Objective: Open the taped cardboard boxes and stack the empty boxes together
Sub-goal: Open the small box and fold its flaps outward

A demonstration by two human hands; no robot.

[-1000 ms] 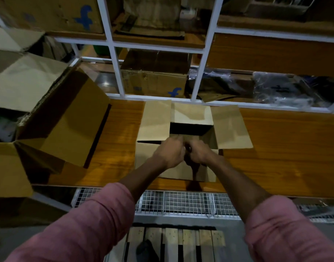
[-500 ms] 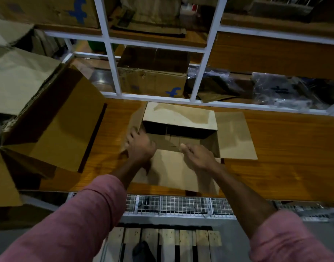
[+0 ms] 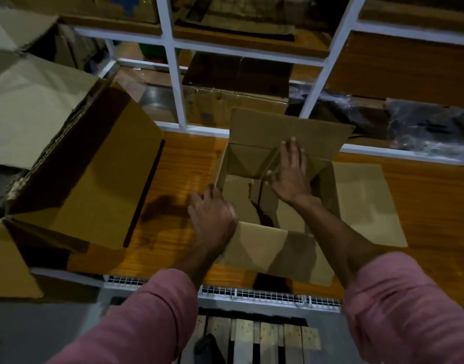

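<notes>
Brown cardboard box (image 3: 254, 195) sits open on glossy wooden desk (image 3: 183, 166) — flaps splayed out. Right hand (image 3: 291, 174) flat, fingers spread, inside against far wall; left hand (image 3: 212, 219) rests on left rim — fingers relaxed. Bigger corrugated box (image 3: 94, 179) lies at left.

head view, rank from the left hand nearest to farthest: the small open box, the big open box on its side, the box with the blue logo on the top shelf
1. small open box: the left hand rests at its left edge.
2. big open box on its side: to the left on the wooden shelf.
3. box with the blue logo: far up on the top shelf, upper left.
</notes>
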